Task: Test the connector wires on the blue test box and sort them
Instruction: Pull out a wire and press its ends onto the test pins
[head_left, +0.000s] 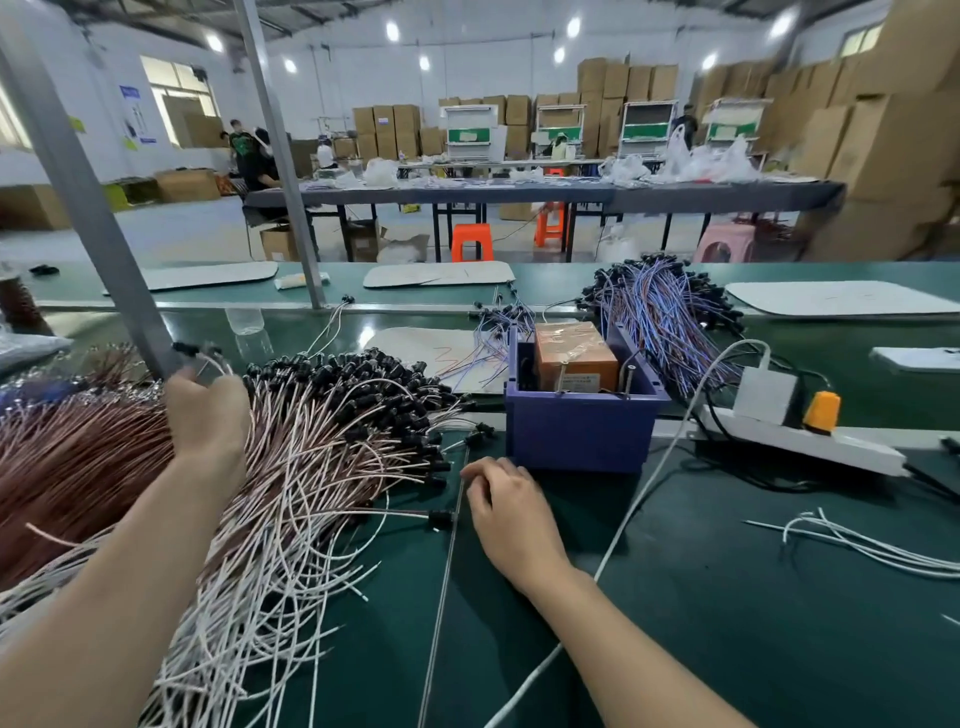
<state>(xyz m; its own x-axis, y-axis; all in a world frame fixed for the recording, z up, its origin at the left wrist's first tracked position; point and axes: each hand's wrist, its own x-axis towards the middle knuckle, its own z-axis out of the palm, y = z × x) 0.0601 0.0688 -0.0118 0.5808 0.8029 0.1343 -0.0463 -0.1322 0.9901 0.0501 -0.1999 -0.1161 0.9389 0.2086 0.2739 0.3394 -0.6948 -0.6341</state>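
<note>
Wire (451, 525) under my right hand (506, 512), long axis toward me; fingers curled, grasp unclear. Blue test box (579, 428) just beyond. Left hand (208, 415) pinches wires from pile (332, 441).

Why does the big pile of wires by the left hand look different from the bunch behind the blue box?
The pile by the left hand has pinkish-white wires; the bunch behind the blue box has purple-blue wires. The pinkish pile is much bigger and spreads toward the person; the purple bunch is smaller and sits farther back. Both have black connectors on their ends.
</note>
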